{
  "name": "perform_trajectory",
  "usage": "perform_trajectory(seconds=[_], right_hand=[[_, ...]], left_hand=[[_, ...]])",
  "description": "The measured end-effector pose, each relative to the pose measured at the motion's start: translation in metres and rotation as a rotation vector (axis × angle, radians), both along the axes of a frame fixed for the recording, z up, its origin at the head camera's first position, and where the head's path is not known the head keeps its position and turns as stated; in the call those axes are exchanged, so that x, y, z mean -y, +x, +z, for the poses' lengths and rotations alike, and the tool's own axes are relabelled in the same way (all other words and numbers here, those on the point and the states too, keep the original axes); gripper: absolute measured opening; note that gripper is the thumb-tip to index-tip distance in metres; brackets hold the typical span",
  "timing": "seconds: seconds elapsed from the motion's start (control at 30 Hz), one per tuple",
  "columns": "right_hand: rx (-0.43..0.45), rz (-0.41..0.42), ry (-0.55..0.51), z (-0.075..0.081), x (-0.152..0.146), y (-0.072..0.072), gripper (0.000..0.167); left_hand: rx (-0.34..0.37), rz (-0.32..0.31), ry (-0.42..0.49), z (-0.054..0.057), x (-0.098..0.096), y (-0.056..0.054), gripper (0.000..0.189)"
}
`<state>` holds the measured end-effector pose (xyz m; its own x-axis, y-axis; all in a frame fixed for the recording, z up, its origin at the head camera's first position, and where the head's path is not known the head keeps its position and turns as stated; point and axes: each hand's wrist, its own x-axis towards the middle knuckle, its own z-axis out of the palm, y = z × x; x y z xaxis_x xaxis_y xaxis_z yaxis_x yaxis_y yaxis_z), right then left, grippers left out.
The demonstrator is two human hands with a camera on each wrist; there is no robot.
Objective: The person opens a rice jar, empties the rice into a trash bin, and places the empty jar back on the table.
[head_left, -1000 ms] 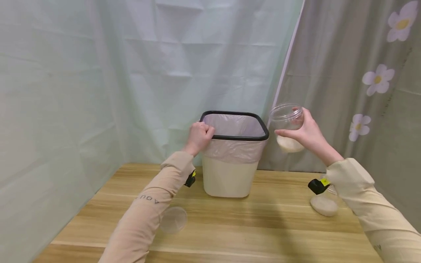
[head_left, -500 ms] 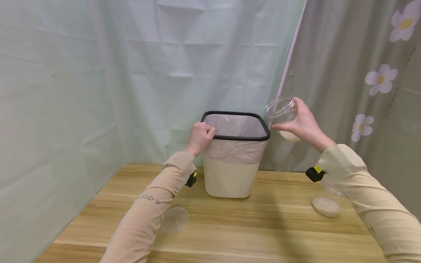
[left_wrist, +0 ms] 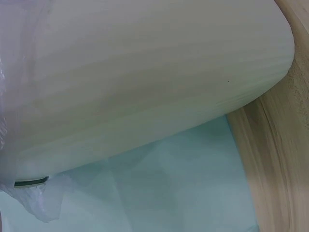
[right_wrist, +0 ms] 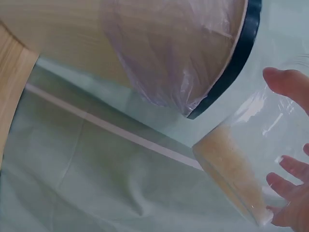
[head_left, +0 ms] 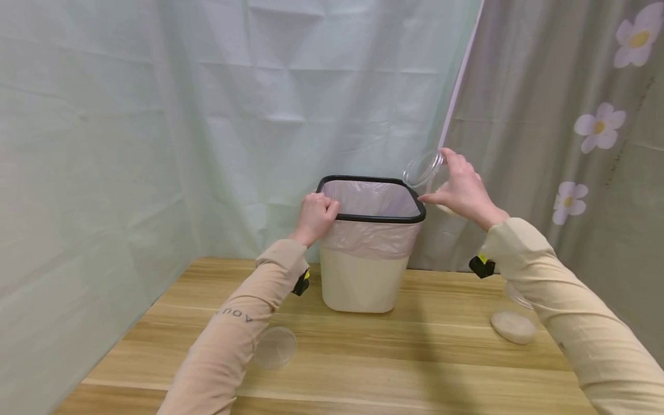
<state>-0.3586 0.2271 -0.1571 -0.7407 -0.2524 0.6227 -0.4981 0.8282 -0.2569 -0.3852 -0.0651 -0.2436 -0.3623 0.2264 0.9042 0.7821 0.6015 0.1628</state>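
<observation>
Moved up and leftward since a second ago: right hand (head_left: 463,189) and its clear jar (head_left: 422,169), from a spot right of the waste bin (head_left: 369,245) to just over the bin's far-right corner. Tipped further as well, from near upright then to steeply leaning now. Left hand (head_left: 314,214) unchanged, as before on the bin's left rim.

Jar gripped by the right hand, fingers (right_wrist: 291,165) curled round its wall and thumb on the near side. Long axis now close to level, mouth pointing left and slightly up toward the bin's opening, base toward the right behind the palm. In the right wrist view, pale grains (right_wrist: 232,170) lying banked along the lower wall of the jar (right_wrist: 260,154), just beside the bin's black rim (right_wrist: 231,67) and its plastic liner (right_wrist: 164,48). Whether jar and rim touch: cannot tell.

Left hand clenched on the black rim at the bin's left edge, fingers hooked over the liner. Left wrist view filled by the cream side of the bin (left_wrist: 145,72), hand itself out of frame.

Bin upright toward the far middle of the wooden table (head_left: 394,369), pinkish liner folded over the rim. Clear round lid (head_left: 274,347) flat on the table, near and left, partly under the left sleeve. Second jar (head_left: 513,323) with pale grains at the right, partly hidden by the right sleeve. Pale curtain (head_left: 207,115) behind; grey flowered curtain (head_left: 570,115) at the right.
</observation>
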Motion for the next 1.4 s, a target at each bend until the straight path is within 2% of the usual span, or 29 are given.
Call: perform_trajectory(seconds=[0.2, 0.47, 0.8, 0.93, 1.1, 1.4], right_hand=[[-0.081, 0.007, 0.154, 0.003, 0.006, -0.002, 0.093], [-0.195, 0.012, 0.295, 0.004, 0.014, -0.005, 0.092], [-0.305, 0.04, 0.408, 0.004, 0.022, -0.01, 0.091], [-0.337, 0.055, 0.437, 0.003, 0.023, -0.011, 0.086], [-0.363, 0.071, 0.452, 0.004, 0.024, -0.012, 0.079], [-0.372, 0.083, 0.502, 0.003, 0.019, -0.011, 0.08]], left_hand=[[0.005, -0.012, 0.008, 0.001, -0.001, 0.001, 0.044], [0.01, -0.007, 0.009, 0.001, 0.0, 0.001, 0.045], [0.011, 0.001, 0.004, 0.002, 0.002, 0.003, 0.045], [0.016, 0.02, -0.005, 0.002, 0.002, 0.003, 0.045], [0.026, 0.022, 0.001, 0.003, 0.001, 0.004, 0.045], [0.02, 0.031, -0.018, 0.004, -0.009, 0.004, 0.044]])
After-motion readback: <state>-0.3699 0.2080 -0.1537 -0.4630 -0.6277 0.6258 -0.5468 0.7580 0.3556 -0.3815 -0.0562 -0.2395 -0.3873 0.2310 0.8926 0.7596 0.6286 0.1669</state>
